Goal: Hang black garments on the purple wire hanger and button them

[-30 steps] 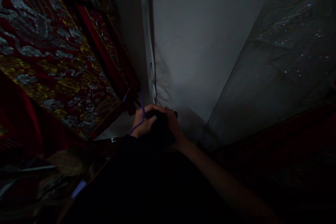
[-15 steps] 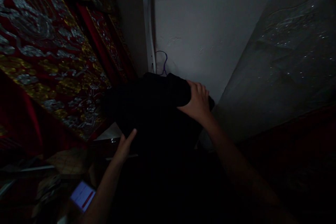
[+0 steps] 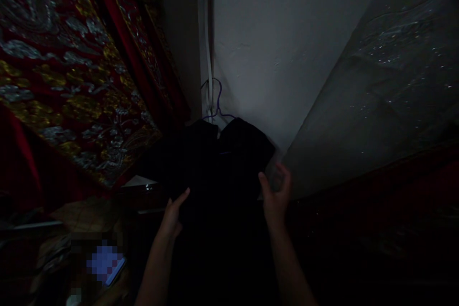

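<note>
A black short-sleeved shirt (image 3: 222,177) hangs on a thin purple hanger (image 3: 218,111) in front of the wall corner. The hanger's hook is at a pale vertical strip (image 3: 208,57); how it is held there cannot be made out. My left hand (image 3: 172,213) is at the shirt's left side, thumb on the front and fingers mostly hidden behind the cloth, seemingly gripping the edge. Beside the right edge, just below the sleeve, my right hand (image 3: 277,198) is open with thumb and fingers apart. Darkness hides the shirt's lower part.
Red cloth with gold and silver embroidery (image 3: 79,91) hangs on the left. A whitish wall (image 3: 272,48) rises behind the shirt, with a glittery translucent sheet (image 3: 380,91) at right. At lower left, a phone with a lit screen (image 3: 105,264) appears near another person's blurred form.
Both hands came away from the hanger area, and the shirt opened out and now hangs below the hanger. My right hand moved down off the shirt's shoulder and opened; my left stayed at the left edge.
</note>
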`<control>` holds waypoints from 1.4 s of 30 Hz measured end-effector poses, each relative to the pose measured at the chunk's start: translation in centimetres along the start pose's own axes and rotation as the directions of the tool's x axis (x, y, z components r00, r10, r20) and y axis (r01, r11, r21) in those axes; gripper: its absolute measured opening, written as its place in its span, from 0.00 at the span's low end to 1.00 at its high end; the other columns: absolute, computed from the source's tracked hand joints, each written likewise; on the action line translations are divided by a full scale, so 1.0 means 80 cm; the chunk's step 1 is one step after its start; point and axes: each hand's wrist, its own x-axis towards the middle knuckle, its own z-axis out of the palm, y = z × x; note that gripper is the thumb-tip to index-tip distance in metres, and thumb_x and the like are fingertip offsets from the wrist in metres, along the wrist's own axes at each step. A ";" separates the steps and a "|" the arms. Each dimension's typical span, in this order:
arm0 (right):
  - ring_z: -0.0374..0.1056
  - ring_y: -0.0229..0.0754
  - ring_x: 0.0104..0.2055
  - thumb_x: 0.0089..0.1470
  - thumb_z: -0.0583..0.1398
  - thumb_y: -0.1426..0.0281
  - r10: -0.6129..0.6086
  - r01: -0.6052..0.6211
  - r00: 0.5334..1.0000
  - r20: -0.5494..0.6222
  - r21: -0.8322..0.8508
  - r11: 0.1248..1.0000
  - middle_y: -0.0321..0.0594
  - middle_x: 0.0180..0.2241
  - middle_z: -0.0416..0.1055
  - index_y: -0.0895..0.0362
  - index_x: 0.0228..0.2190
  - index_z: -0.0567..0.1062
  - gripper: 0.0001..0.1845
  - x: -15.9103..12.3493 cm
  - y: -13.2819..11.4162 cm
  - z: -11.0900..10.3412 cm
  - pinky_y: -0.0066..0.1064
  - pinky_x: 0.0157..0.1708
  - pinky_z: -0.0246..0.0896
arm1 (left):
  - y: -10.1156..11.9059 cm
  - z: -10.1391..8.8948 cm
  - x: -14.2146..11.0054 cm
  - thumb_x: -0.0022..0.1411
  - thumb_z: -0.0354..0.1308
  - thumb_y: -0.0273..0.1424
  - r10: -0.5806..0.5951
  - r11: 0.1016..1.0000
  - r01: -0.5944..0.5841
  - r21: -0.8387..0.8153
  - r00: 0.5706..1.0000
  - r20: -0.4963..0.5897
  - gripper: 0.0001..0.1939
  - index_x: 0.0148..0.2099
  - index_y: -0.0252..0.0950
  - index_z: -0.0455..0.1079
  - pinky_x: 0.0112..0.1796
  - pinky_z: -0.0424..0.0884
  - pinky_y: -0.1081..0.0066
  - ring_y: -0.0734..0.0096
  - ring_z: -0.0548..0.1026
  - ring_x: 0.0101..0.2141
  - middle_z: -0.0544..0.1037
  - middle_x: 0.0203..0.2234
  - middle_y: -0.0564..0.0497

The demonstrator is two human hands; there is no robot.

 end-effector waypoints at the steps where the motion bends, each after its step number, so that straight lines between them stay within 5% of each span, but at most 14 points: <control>1: 0.67 0.52 0.52 0.57 0.58 0.49 0.121 -0.129 0.989 0.085 0.096 0.987 0.49 0.49 0.70 0.54 0.48 0.69 0.25 -0.021 0.003 0.006 0.46 0.53 0.62 | -0.001 0.001 -0.003 0.55 0.70 0.29 -0.027 1.000 0.027 -0.005 1.000 -0.003 0.21 0.50 0.38 0.73 0.50 0.79 0.55 0.54 0.82 0.46 0.83 0.44 0.45; 4: 0.68 0.45 0.33 0.58 0.52 0.43 0.335 -0.435 0.767 0.547 0.060 0.898 0.42 0.31 0.72 0.55 0.32 0.71 0.28 -0.076 0.007 0.037 0.37 0.37 0.65 | -0.004 0.003 -0.015 0.56 0.68 0.28 -0.083 0.996 0.084 -0.021 0.996 0.022 0.16 0.48 0.34 0.75 0.48 0.80 0.57 0.54 0.83 0.43 0.84 0.41 0.43; 7: 0.63 0.41 0.28 0.57 0.54 0.46 0.322 -0.438 0.572 0.755 -0.052 0.898 0.36 0.23 0.66 0.54 0.24 0.69 0.25 -0.102 0.003 0.068 0.34 0.32 0.59 | -0.003 0.004 -0.025 0.56 0.67 0.29 -0.118 0.992 0.121 -0.029 0.990 0.072 0.13 0.45 0.32 0.76 0.47 0.80 0.58 0.52 0.83 0.43 0.84 0.38 0.41; 11: 0.60 0.40 0.26 0.53 0.56 0.57 0.263 -0.418 0.615 0.744 0.024 0.908 0.34 0.21 0.63 0.54 0.21 0.65 0.16 -0.107 -0.004 0.080 0.32 0.29 0.54 | -0.002 -0.004 -0.023 0.55 0.68 0.31 -0.094 0.995 0.095 -0.018 0.994 0.064 0.16 0.47 0.33 0.75 0.49 0.78 0.55 0.50 0.82 0.46 0.83 0.39 0.40; 14: 0.61 0.39 0.25 0.52 0.56 0.57 0.234 -0.440 0.603 0.762 0.073 0.895 0.35 0.19 0.63 0.54 0.20 0.66 0.16 -0.104 -0.007 0.069 0.31 0.28 0.53 | -0.012 -0.016 -0.011 0.58 0.66 0.31 0.160 0.985 -0.153 0.084 0.984 -0.077 0.22 0.54 0.38 0.69 0.57 0.72 0.55 0.54 0.75 0.56 0.79 0.50 0.42; 17: 0.59 0.37 0.22 0.54 0.56 0.54 0.238 -0.455 0.578 0.780 0.066 0.888 0.33 0.17 0.62 0.55 0.20 0.69 0.20 -0.104 -0.007 0.061 0.30 0.26 0.52 | -0.042 -0.025 -0.004 0.57 0.67 0.33 0.563 0.811 -0.496 0.312 0.805 -0.185 0.32 0.61 0.44 0.60 0.65 0.58 0.58 0.58 0.61 0.66 0.68 0.61 0.45; 20: 0.53 0.34 0.17 0.55 0.58 0.53 0.269 -0.494 0.498 0.824 0.015 0.869 0.30 0.13 0.58 0.56 0.19 0.69 0.22 -0.105 -0.006 0.062 0.28 0.21 0.47 | -0.083 -0.019 -0.008 0.57 0.66 0.35 0.734 0.550 -0.674 0.494 0.672 0.100 0.26 0.56 0.42 0.65 0.64 0.57 0.56 0.53 0.64 0.63 0.70 0.56 0.43; 22: 0.52 0.33 0.15 0.55 0.59 0.54 0.255 -0.532 0.434 0.864 0.018 0.846 0.29 0.12 0.57 0.56 0.19 0.69 0.22 -0.104 -0.005 0.067 0.27 0.19 0.46 | -0.102 -0.007 -0.014 0.59 0.64 0.35 0.648 0.522 -0.711 0.471 0.690 0.322 0.17 0.51 0.43 0.69 0.60 0.64 0.58 0.53 0.70 0.56 0.74 0.50 0.43; 25: 0.56 0.33 0.15 0.54 0.60 0.56 0.232 -0.575 0.378 0.896 0.031 0.818 0.32 0.12 0.62 0.57 0.20 0.71 0.20 -0.089 -0.013 0.075 0.25 0.18 0.48 | -0.110 0.015 -0.018 0.65 0.56 0.36 0.545 0.585 -0.682 0.438 0.731 0.409 0.05 0.42 0.43 0.70 0.48 0.72 0.61 0.57 0.76 0.42 0.77 0.37 0.47; 27: 0.57 0.33 0.14 0.53 0.60 0.57 0.251 -0.587 0.401 0.881 0.037 0.809 0.33 0.11 0.64 0.57 0.20 0.72 0.19 -0.063 -0.030 0.081 0.25 0.17 0.48 | -0.108 0.026 -0.015 0.67 0.54 0.37 0.554 0.573 -0.688 0.444 0.725 0.408 0.06 0.38 0.43 0.69 0.44 0.72 0.62 0.58 0.76 0.37 0.75 0.33 0.48; 32: 0.55 0.30 0.13 0.51 0.60 0.60 0.233 -0.540 0.699 0.676 0.285 0.792 0.32 0.12 0.64 0.59 0.21 0.72 0.16 0.037 -0.118 0.101 0.22 0.15 0.43 | -0.126 0.039 -0.004 0.67 0.54 0.35 0.530 0.495 -0.739 0.458 0.674 0.515 0.05 0.36 0.44 0.67 0.41 0.71 0.62 0.58 0.75 0.35 0.74 0.31 0.47; 34: 0.54 0.29 0.13 0.51 0.59 0.60 0.179 -0.484 0.767 0.616 0.372 0.792 0.31 0.12 0.64 0.58 0.21 0.71 0.16 0.062 -0.152 0.106 0.22 0.14 0.43 | -0.135 0.044 -0.005 0.67 0.53 0.35 0.497 0.500 -0.736 0.456 0.675 0.545 0.06 0.35 0.43 0.68 0.40 0.71 0.62 0.58 0.75 0.35 0.74 0.31 0.47; 38: 0.56 0.30 0.13 0.54 0.58 0.56 0.014 -0.358 0.790 0.613 0.442 0.822 0.31 0.12 0.64 0.57 0.22 0.70 0.19 0.054 -0.180 0.098 0.22 0.15 0.47 | -0.095 0.066 -0.019 0.66 0.57 0.34 0.459 0.538 -0.746 0.393 0.650 0.605 0.05 0.39 0.41 0.72 0.46 0.71 0.62 0.58 0.77 0.41 0.78 0.36 0.45; 42: 0.58 0.31 0.15 0.56 0.58 0.53 -0.021 -0.322 0.758 0.652 0.401 0.858 0.30 0.13 0.64 0.57 0.23 0.70 0.21 0.031 -0.173 0.079 0.23 0.17 0.51 | 0.022 0.101 -0.040 0.68 0.56 0.36 0.689 0.439 -0.857 0.269 0.513 0.511 0.19 0.60 0.41 0.67 0.51 0.70 0.64 0.62 0.76 0.47 0.77 0.48 0.45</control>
